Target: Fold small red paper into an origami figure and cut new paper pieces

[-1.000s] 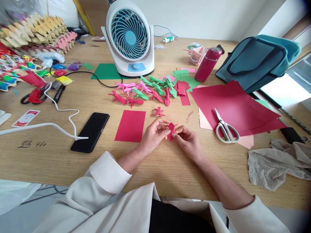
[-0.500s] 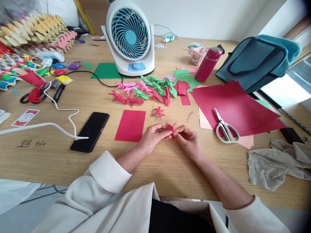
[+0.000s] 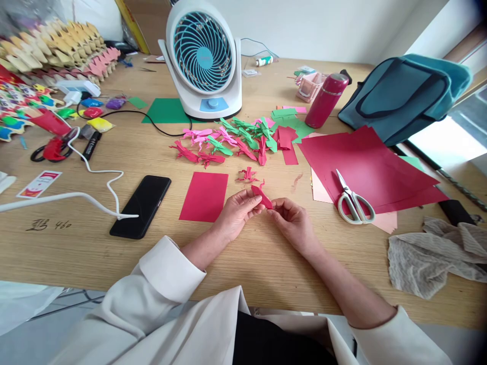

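Note:
A small folded red paper piece [image 3: 262, 196] is between my hands, a thin twisted end sticking up from it. My left hand [image 3: 240, 209] pinches its body between thumb and fingers. The fingertips of my right hand [image 3: 292, 223] are closed on its lower right end. Just beyond my hands lies a red paper scrap figure [image 3: 247, 175]. A flat red paper rectangle [image 3: 204, 196] is left of my left hand. Farther back sits a pile of green, pink and red folded papers [image 3: 247, 139].
Scissors [image 3: 354, 200] lie on large red sheets [image 3: 375, 175] at the right. A phone [image 3: 140, 207] with a white cable is at the left. Behind stand a fan [image 3: 204, 56], a red bottle [image 3: 326, 100] and a teal bag [image 3: 403, 96]. A grey cloth [image 3: 422, 258] lies at the right edge.
The red folded piece has turned and shifted slightly left in my left hand. My right fingertips have moved from its upper part to its lower right end.

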The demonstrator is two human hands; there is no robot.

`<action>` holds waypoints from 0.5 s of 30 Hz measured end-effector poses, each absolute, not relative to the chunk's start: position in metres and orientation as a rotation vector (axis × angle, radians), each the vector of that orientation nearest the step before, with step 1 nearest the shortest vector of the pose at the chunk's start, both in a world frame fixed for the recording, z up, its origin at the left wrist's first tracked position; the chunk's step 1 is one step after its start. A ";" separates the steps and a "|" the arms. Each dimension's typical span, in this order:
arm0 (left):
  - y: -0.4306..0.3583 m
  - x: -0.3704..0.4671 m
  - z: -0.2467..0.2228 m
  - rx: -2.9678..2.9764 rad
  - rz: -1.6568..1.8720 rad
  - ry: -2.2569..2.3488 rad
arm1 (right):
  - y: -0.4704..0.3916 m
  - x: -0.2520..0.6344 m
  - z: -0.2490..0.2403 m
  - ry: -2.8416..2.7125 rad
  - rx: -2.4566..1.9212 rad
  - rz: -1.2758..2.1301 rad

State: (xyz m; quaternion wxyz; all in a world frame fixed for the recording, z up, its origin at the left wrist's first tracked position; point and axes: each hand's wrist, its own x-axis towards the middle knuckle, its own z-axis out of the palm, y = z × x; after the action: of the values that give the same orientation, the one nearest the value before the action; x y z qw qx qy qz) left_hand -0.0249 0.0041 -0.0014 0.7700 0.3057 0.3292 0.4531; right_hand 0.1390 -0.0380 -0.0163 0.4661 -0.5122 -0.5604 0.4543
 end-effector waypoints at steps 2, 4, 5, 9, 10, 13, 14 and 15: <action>0.004 -0.025 0.000 0.665 0.970 0.714 | -0.038 0.140 -0.017 -1.414 -1.286 1.089; 0.004 -0.025 0.001 0.663 0.964 0.723 | -0.038 0.140 -0.017 -1.434 -1.305 1.070; 0.004 -0.025 0.001 0.660 0.964 0.732 | -0.038 0.140 -0.017 -1.438 -1.306 1.065; 0.005 -0.025 -0.001 0.638 0.966 0.779 | -0.039 0.141 -0.016 -1.516 -1.266 0.990; 0.005 -0.026 -0.002 0.635 0.964 0.787 | -0.039 0.140 -0.015 -1.552 -1.248 0.961; 0.006 -0.027 -0.003 0.644 0.956 0.805 | -0.040 0.140 -0.012 -1.639 -1.204 0.891; 0.006 -0.027 -0.002 0.649 0.954 0.809 | -0.041 0.139 -0.011 -1.659 -1.201 0.877; 0.006 -0.027 -0.002 0.655 0.951 0.811 | -0.041 0.139 -0.010 -1.675 -1.204 0.865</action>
State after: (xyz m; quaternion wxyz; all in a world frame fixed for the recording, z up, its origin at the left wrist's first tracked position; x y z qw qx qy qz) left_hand -0.0272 0.0060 -0.0023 0.7613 0.3010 0.3725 0.4371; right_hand 0.1392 -0.0410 -0.0101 0.4372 -0.4842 -0.6733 0.3480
